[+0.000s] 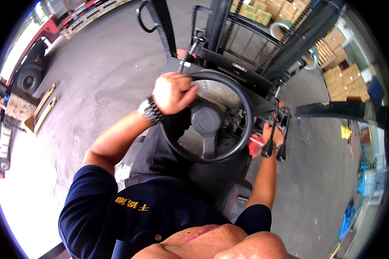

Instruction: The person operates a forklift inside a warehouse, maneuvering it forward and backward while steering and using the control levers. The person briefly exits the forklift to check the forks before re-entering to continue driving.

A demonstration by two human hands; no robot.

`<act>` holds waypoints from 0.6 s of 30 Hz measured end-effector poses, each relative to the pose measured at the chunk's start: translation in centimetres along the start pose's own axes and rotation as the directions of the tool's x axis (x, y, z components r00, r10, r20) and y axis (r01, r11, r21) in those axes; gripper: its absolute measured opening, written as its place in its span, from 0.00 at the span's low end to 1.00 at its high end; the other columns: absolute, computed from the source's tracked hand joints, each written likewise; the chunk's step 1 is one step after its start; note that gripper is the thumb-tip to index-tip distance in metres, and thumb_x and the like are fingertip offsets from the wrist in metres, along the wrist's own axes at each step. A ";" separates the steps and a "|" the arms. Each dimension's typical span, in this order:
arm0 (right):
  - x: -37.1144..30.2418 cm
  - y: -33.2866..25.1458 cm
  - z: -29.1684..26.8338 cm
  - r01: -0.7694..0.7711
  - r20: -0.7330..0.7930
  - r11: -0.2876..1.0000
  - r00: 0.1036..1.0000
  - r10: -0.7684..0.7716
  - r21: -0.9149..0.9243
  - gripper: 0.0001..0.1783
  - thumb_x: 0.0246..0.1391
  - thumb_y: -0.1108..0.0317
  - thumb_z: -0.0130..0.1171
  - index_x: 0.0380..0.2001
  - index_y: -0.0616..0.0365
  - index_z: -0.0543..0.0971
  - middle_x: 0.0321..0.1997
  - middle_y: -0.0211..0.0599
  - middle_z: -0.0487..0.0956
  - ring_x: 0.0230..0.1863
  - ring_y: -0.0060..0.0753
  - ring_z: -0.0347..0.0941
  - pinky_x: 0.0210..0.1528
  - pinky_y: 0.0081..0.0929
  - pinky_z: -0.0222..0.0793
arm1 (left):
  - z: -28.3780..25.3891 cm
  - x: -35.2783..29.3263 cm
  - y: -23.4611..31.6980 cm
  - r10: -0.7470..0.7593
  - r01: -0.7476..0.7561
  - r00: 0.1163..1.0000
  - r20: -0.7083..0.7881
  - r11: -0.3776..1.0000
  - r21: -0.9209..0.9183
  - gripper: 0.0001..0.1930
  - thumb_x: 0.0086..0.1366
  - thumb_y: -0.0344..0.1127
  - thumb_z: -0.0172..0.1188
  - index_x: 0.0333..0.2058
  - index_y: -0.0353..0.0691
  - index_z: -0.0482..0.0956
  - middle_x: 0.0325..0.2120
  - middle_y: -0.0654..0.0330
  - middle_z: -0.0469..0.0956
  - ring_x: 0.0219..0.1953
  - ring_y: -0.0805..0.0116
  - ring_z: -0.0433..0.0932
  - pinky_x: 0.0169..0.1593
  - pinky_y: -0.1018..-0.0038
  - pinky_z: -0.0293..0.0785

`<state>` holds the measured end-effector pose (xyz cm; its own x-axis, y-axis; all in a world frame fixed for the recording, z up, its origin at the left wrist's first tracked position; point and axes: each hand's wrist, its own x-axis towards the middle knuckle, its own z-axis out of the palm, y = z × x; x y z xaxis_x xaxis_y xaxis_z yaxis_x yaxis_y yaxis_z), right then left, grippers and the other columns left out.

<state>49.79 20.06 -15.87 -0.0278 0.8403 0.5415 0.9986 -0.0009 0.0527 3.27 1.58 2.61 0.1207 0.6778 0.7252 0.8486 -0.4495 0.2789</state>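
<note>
My left hand point(173, 93) is closed over the upper left of a black steering wheel point(250, 125), with a dark-banded watch point(152, 111) on its wrist. A round dark hub point(205, 120) sits in the wheel's middle. To the right of the wheel, my right hand point(273, 133) is among the control levers. Its fingers look curled, but the levers partly cover them, and what they hold is hidden. Two black lever knobs, a left one point(267, 150) and a right one point(281, 154), stand in front of that hand. A red item point(256, 145) lies beside it.
Ahead rises the forklift's dark mast point(285, 41). Stacked cartons point(345, 82) stand at the right, with more cartons point(257, 12) beyond the mast. A yellow pallet jack point(43, 113) and a truck wheel point(29, 80) are at the left. Blue racks point(369, 181) line the right.
</note>
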 end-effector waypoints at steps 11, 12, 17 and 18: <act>-1.6 -1.5 -2.0 0.181 -0.095 0.959 0.982 -0.163 0.219 0.22 0.66 0.52 0.70 0.55 0.57 0.87 0.57 0.52 0.89 0.62 0.63 0.82 0.67 0.58 0.75 | 11.5 -7.2 13.4 0.529 -0.438 0.840 0.126 0.795 -0.419 0.13 0.64 0.44 0.76 0.25 0.53 0.82 0.25 0.70 0.77 0.27 0.67 0.79 0.35 0.64 0.73; -2.9 -3.7 -4.5 0.106 0.042 0.964 0.992 -0.119 0.244 0.21 0.64 0.59 0.72 0.56 0.57 0.86 0.59 0.50 0.87 0.65 0.61 0.80 0.71 0.57 0.73 | 13.3 -5.2 14.4 0.512 -0.445 0.854 0.094 0.811 -0.379 0.13 0.64 0.45 0.76 0.25 0.51 0.82 0.25 0.69 0.77 0.27 0.65 0.80 0.35 0.63 0.74; -9.3 -5.3 -10.7 0.257 0.217 0.828 0.888 -0.406 0.498 0.14 0.63 0.67 0.69 0.51 0.57 0.87 0.48 0.46 0.88 0.52 0.58 0.85 0.57 0.52 0.82 | 15.8 8.6 12.1 0.344 -0.350 0.937 -0.063 0.928 -0.126 0.16 0.69 0.47 0.71 0.24 0.45 0.85 0.22 0.61 0.83 0.26 0.53 0.85 0.33 0.55 0.80; -9.9 -5.5 -14.5 0.236 0.278 0.834 0.868 -0.411 0.498 0.11 0.62 0.68 0.70 0.47 0.58 0.87 0.45 0.46 0.88 0.48 0.57 0.86 0.53 0.51 0.83 | 14.4 11.0 11.0 0.326 -0.335 0.941 -0.095 0.937 -0.096 0.17 0.70 0.46 0.70 0.24 0.44 0.85 0.22 0.59 0.84 0.26 0.52 0.85 0.33 0.55 0.81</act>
<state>43.90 3.88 -9.33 -0.4224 0.8804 0.2154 0.8489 0.4676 -0.2465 21.33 12.53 4.59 0.3414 0.4355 0.8329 0.7059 -0.7039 0.0788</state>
